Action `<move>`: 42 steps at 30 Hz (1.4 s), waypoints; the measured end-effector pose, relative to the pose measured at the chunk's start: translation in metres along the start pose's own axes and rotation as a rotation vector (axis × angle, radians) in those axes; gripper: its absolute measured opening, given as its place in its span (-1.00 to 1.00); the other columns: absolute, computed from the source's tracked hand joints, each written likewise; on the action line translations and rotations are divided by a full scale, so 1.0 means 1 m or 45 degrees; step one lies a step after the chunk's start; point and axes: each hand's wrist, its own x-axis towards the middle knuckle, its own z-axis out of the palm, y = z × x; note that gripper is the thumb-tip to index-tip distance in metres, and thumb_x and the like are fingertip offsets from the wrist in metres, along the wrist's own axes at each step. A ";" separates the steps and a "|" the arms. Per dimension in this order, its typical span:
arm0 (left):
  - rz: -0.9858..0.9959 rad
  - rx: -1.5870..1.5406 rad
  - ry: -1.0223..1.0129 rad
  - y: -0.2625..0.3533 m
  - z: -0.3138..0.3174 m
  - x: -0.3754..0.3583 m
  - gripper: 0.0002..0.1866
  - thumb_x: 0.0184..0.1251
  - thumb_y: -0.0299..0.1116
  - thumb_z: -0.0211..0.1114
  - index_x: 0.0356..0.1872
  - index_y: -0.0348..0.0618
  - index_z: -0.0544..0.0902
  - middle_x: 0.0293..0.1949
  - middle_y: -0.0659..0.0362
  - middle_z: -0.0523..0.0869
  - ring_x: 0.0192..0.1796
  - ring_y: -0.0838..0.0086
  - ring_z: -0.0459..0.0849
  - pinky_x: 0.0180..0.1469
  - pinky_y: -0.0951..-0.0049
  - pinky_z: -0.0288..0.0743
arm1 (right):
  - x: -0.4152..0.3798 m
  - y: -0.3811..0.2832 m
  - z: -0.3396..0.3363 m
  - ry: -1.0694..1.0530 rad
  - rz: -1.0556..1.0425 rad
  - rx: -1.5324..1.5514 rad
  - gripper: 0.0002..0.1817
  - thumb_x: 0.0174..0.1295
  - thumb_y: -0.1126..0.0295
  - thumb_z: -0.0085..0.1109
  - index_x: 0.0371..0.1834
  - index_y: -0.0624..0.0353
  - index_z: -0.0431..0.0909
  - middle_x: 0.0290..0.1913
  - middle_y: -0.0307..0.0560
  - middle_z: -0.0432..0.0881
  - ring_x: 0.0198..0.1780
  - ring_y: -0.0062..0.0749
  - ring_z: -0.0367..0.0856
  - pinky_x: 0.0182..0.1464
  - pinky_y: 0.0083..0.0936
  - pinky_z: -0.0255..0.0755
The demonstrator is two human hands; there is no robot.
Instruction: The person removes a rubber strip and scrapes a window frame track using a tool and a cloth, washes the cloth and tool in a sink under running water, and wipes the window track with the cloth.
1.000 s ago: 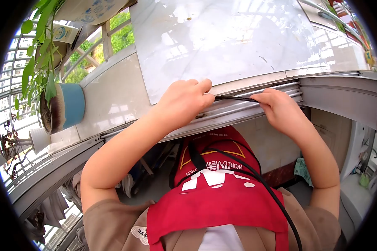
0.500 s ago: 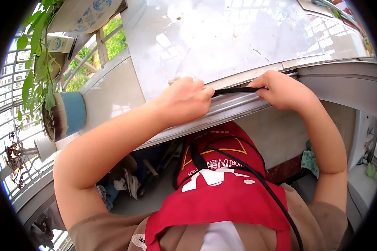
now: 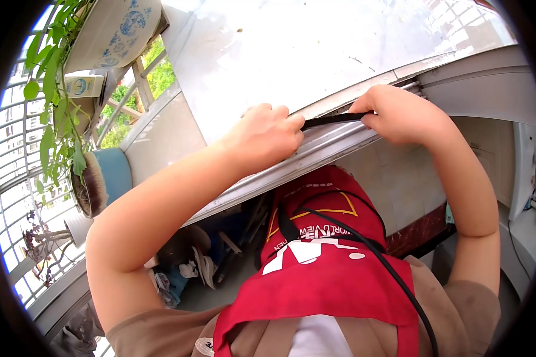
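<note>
A narrow black strip (image 3: 333, 119) runs between my two hands, above the metal window track (image 3: 321, 144). My left hand (image 3: 269, 135) is closed over its left end, with the fingers curled at the edge of the glossy white sill (image 3: 262, 65). Thumb and bent fingers of my right hand (image 3: 396, 116) pinch the strip's other end, close over the track's right part. What lies beneath my left palm is hidden. Below the track hangs the red apron (image 3: 315, 279) I wear, with a black cord (image 3: 378, 262) across it.
Potted plants stand at the left, among them a blue pot (image 3: 114, 172) and a white pot with blue patterns (image 3: 116, 35). Behind them is a window grille (image 3: 18, 143). A grey frame (image 3: 482, 83) borders the track at the right. Assorted items (image 3: 190, 268) lie below, left of the apron.
The view has turned and shifted slightly. My right hand sits a little higher in the picture, and the strip now slants up toward it. Both hands keep their hold.
</note>
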 end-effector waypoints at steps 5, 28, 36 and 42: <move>0.074 0.060 0.070 0.001 0.008 0.000 -0.96 0.04 -0.39 0.22 -0.46 -0.05 0.56 -0.35 0.29 0.51 -0.25 0.44 0.52 -0.30 0.42 0.43 | -0.001 -0.006 -0.002 -0.085 0.099 -0.007 -0.66 0.11 0.54 0.06 -0.03 0.29 0.64 -0.25 0.19 0.69 -0.23 -0.04 0.66 -0.11 -0.33 0.51; -1.367 -1.209 0.740 0.049 0.015 -0.037 -0.84 0.38 -0.38 0.24 -0.11 -0.20 0.61 -0.31 0.24 0.64 -0.41 0.53 0.57 -0.37 0.50 0.44 | -0.030 0.010 0.008 0.081 -0.044 0.501 -0.70 0.19 0.55 0.09 -0.01 0.35 0.60 -0.41 -0.05 0.57 -0.42 -0.45 0.39 -0.28 -0.48 0.37; -1.770 -3.040 1.518 0.070 0.005 -0.056 -0.71 0.45 -0.20 0.20 0.03 -0.15 0.52 -0.13 0.18 0.64 -0.07 0.41 0.65 -0.01 0.27 0.57 | -0.036 -0.007 -0.004 0.130 -0.004 0.453 -0.74 0.21 0.53 0.12 -0.05 0.34 0.60 -0.28 -0.02 0.66 -0.29 -0.39 0.53 -0.17 -0.48 0.43; -1.364 -2.828 2.017 0.055 0.000 -0.086 -0.63 0.37 -0.37 0.10 0.17 -0.21 0.46 -0.01 0.07 0.62 0.03 0.30 0.62 0.18 0.18 0.48 | -0.037 0.006 0.025 0.039 -0.074 0.706 -0.82 0.27 0.46 0.17 -0.10 0.27 0.59 -0.40 -0.37 0.52 -0.38 -0.71 0.34 -0.32 -0.67 0.30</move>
